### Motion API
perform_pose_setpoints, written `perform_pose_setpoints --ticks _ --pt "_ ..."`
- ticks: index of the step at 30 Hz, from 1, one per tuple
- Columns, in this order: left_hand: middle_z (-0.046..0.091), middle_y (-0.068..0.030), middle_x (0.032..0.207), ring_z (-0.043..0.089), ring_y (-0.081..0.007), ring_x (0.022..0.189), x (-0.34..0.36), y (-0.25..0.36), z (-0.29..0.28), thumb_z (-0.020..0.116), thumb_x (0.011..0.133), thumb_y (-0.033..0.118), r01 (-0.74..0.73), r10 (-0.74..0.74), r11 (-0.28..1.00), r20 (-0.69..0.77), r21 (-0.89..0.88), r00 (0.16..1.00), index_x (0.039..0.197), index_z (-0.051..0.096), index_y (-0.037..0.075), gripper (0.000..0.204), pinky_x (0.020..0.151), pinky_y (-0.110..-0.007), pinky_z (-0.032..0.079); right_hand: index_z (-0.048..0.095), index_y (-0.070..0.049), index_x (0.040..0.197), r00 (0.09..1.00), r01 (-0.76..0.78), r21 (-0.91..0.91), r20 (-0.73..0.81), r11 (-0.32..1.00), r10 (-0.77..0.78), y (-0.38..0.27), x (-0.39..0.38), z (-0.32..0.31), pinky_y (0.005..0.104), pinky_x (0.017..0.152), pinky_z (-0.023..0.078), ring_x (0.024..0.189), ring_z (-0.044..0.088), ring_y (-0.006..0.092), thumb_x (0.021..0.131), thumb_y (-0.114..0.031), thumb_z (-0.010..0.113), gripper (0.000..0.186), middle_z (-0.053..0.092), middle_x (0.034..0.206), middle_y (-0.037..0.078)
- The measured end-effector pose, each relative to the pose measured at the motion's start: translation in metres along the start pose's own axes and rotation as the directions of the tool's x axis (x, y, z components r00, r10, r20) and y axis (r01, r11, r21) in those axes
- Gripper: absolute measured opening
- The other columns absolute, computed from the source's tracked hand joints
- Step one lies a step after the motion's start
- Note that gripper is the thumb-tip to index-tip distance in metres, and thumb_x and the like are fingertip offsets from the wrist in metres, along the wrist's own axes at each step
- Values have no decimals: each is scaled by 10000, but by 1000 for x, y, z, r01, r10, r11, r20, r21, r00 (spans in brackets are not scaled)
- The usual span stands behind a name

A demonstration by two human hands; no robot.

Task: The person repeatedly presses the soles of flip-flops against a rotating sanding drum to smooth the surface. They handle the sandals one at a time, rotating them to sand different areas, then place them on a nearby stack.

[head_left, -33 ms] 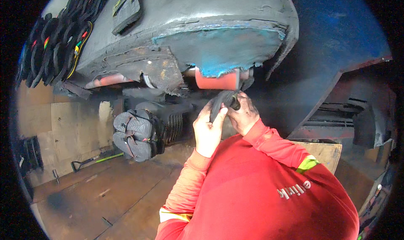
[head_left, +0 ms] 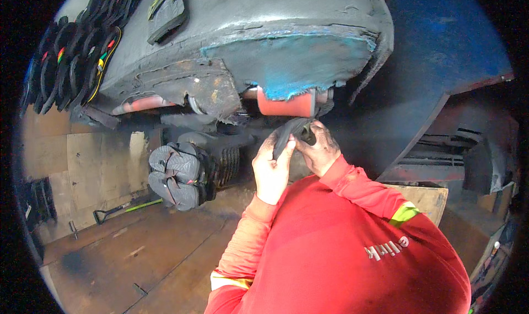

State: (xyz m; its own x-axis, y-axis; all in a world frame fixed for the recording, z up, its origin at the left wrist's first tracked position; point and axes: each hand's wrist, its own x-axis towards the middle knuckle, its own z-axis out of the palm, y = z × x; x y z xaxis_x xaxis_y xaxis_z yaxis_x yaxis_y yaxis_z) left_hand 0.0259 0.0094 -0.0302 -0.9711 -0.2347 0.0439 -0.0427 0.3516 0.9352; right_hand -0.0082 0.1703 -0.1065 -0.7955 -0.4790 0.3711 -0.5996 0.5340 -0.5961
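Note:
In the head view, my left hand (head_left: 274,165) and my right hand (head_left: 320,149) are both closed on a dark flip-flop (head_left: 285,137) with an olive-green part, held tilted on its edge. My left thumb presses on its near face; the right fingers grip its other end, partly hidden. The flip-flop is just below an orange-red roller (head_left: 284,104), which sits under a frayed, dust-covered blue flap (head_left: 292,66) of a grey machine housing (head_left: 259,8). Whether the flip-flop touches the roller I cannot tell.
Many black flip-flops (head_left: 71,60) lie at upper left, with another (head_left: 168,16) on the housing. A stack of grey flip-flops (head_left: 173,176) stands left of my arms. A blue panel (head_left: 441,33) and a wooden board (head_left: 416,201) are at right. A green-handled tool (head_left: 140,206) lies on the floor.

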Motion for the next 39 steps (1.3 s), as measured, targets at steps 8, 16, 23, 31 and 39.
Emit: perform_pose_setpoints --ticks 8,16,23,31,39 --pt "690 -214 1179 694 -302 1060 -19 -7 -27 752 882 116 -31 23 995 86 94 996 1215 644 -41 384 930 -360 529 502 -102 1367 605 -259 703 653 -663 456 31 -14 7 593 1035 455 1239 577 394 938 -497 654 603 561 1374 185" --pt "692 -232 937 696 -405 856 26 32 -34 731 896 193 -213 185 905 108 368 977 1026 666 -58 290 778 -410 556 562 -44 1298 741 -332 664 623 -670 250 46 27 45 569 979 515 1143 633 369 986 -181 636 349 627 1285 160" --pt "652 -236 739 626 -390 607 39 36 -8 744 905 228 -161 104 890 155 426 982 913 667 -27 267 581 -429 497 582 -79 1306 691 -384 593 693 -708 206 57 10 42 531 999 502 1132 634 337 988 -330 634 409 646 1276 123" --pt "666 -246 767 685 -417 690 38 44 4 694 909 148 24 -82 950 174 312 981 922 669 -48 198 605 -422 525 586 -84 1308 640 -426 593 731 -683 237 63 -5 25 546 1017 488 1187 612 329 986 -346 637 419 645 1285 108" --pt "672 -263 806 693 -420 736 38 42 2 699 896 147 94 -157 939 168 332 973 920 675 -46 196 620 -426 527 587 -91 1313 588 -428 549 772 -718 240 61 -11 27 535 1024 483 1213 595 316 966 -360 663 446 637 1291 102"
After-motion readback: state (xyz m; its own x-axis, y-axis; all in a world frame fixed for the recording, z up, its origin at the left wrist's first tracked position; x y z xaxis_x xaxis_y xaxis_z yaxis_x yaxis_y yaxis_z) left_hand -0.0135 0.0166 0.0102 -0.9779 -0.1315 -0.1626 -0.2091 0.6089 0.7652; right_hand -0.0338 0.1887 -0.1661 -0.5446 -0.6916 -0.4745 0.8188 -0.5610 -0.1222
